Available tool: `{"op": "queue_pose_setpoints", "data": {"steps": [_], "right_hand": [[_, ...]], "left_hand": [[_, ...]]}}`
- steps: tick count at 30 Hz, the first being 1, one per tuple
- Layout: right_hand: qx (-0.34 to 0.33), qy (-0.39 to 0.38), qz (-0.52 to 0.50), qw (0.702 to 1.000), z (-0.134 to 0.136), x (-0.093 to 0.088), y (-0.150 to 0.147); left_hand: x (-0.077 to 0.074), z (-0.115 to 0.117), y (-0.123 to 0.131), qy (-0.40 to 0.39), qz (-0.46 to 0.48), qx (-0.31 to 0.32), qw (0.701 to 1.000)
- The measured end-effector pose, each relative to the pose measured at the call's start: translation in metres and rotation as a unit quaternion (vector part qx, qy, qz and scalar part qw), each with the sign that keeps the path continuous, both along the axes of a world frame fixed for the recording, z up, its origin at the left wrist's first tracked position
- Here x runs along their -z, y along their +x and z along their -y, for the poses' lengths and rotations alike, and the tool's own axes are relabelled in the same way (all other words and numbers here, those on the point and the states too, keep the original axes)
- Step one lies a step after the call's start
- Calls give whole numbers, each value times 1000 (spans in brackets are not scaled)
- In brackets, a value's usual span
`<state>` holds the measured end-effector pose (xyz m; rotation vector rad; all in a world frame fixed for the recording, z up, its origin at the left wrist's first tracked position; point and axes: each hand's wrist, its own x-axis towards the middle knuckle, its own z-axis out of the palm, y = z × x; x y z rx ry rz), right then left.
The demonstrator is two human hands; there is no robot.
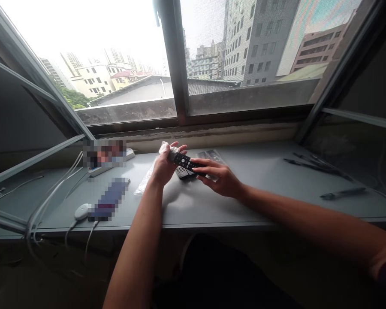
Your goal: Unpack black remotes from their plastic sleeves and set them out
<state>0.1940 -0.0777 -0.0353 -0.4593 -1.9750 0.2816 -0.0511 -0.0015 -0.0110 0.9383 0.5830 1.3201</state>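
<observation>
A black remote control with white-marked buttons is held between my two hands, tilted above the desk. My left hand grips its far end, and crumpled clear plastic shows at the fingers. Around the near end close the fingers of my right hand. Below the remote lies a dark device with a light keypad, partly hidden, so I cannot tell its kind. Just behind my right hand are flat items in clear wrapping. A white plastic bag rests beside my left forearm.
To the left are a blurred phone-like object, a round white charger, a white power strip and loose white cables. Pens lie at the right. The window stands behind the desk; metal frames flank it.
</observation>
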Motion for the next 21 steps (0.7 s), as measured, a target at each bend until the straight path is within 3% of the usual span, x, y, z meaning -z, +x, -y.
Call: {"op": "queue_pose_setpoints", "data": {"steps": [4,11,16,21], "right_hand": [[10,1,-13,1000,-1,1,-1],[48,-8,-49,998,1,-3,-1],[59,-14,-65,996,3,-6,-2],[59,-15,-70,996,3,-5,-1]], "left_hand": [[1,1,1,22,-13,18,1000],[0,-1,2,-40,-47,4,998],[3,-2,0,-8,-43,-17,999],[4,-2,-3,13,-30,14,999]]}}
